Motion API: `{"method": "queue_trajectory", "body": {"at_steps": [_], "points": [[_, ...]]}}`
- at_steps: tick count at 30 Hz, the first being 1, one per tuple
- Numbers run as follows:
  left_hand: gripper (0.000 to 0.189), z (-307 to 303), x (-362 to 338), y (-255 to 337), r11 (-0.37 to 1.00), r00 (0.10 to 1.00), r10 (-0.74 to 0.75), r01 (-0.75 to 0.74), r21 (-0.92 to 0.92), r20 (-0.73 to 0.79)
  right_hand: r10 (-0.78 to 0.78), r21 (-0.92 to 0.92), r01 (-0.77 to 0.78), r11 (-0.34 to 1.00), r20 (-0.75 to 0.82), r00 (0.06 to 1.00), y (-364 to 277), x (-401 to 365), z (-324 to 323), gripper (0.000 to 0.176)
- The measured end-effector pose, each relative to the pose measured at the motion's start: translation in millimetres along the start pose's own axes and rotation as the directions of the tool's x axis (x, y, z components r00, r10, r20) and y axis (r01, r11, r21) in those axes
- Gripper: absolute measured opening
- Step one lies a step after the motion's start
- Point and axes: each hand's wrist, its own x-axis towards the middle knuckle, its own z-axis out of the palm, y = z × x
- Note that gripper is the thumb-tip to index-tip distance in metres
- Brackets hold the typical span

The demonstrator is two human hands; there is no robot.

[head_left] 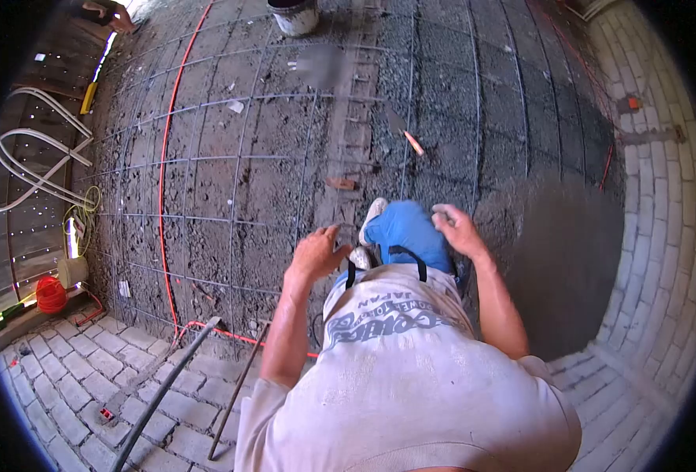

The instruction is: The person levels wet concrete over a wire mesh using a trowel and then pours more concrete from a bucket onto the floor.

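Note:
My left hand (pixel 317 254) hangs in the air beside my left shoe, thumb and fingers apart, with nothing in it. Over by my raised knee in blue trousers (pixel 408 228), my right hand (pixel 456 230) has its fingers loosely bent and apart, also holding nothing visible. Ahead of my feet lies a pointed trowel (pixel 414 142) with a wooden handle, on the gravel among the steel bars. A reddish brick piece (pixel 342 184) lies closer, just beyond my shoes.
A grid of reinforcing bars (pixel 242 157) covers the dirt and gravel. An orange-red tube (pixel 163 181) crosses it on the left. At the back stands a bucket (pixel 296 19). White pipe coils (pixel 29 149) lean at the left wall. Block walls (pixel 655 204) flank the right; a long bar (pixel 163 389) rests lower left.

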Motion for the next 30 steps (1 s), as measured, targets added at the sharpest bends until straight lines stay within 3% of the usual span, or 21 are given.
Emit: {"method": "queue_trajectory", "body": {"at_steps": [2,3,6,7,9,10,12,15,19,24,27,30], "points": [[0.064,10.6,-0.3,3.2,0.999,0.999,-0.014,0.011,-0.045,-0.050,0.002,-0.051,0.004,0.999,0.100,0.995,-19.3,6.5,7.2,0.035],[0.063,-18.3,14.0,-14.9,0.997,0.997,-0.041,0.036,-0.072,-0.061,0.006,0.041,-0.012,0.999,0.161,0.987,-28.6,48.6,24.8,0.035],[0.062,-38.2,46.2,-7.3,0.989,0.987,-0.108,0.094,-0.114,-0.122,0.020,-0.051,-0.006,0.999,0.285,0.958,-51.4,111.4,11.1,0.036],[0.061,-49.3,53.5,-3.5,0.983,0.981,-0.158,0.145,-0.111,-0.112,-0.073,-0.188,0.127,0.974,0.274,0.959,-61.4,131.1,6.9,0.037],[0.060,-77.2,67.1,-4.2,0.975,0.973,-0.212,0.205,-0.083,-0.086,-0.074,-0.270,0.156,0.950,0.291,0.954,-75.9,166.5,4.0,0.039],[0.059,-89.1,73.3,-3.1,0.979,0.972,-0.183,0.167,-0.120,-0.144,-0.076,-0.262,0.156,0.952,0.292,0.954,-88.8,183.1,1.5,0.039],[0.055,-106.3,84.1,-4.7,0.986,0.958,-0.112,0.074,-0.151,-0.264,-0.240,-0.290,0.318,0.903,0.273,0.932,-111.5,208.1,-3.1,0.041],[0.054,-143.7,113.0,-5.1,0.988,0.955,-0.118,0.086,-0.129,-0.271,-0.294,-0.169,0.332,0.928,0.214,0.932,-127.1,238.2,-8.0,0.041],[0.056,-180.8,175.2,-22.8,0.987,0.961,-0.066,0.023,-0.161,-0.268,-0.110,-0.083,0.127,0.988,0.183,0.977,-133.2,256.6,-10.2,0.041],[0.062,-238.3,270.7,-47.4,0.986,0.982,0.010,-0.041,-0.160,-0.188,0.040,-0.001,-0.041,0.999,0.148,0.988,-97.0,288.0,3.0,0.039],[0.066,-276.6,357.3,-84.3,0.972,0.995,0.034,-0.056,-0.227,-0.099,0.109,0.050,-0.112,0.992,0.062,0.992,-89.8,327.9,9.9,0.033],[0.068,-311.3,470.9,-147.4,0.956,0.990,0.135,-0.140,-0.258,-0.038,0.240,0.051,-0.235,0.971,-0.143,0.960,-98.9,382.4,24.1,0.031]]}}
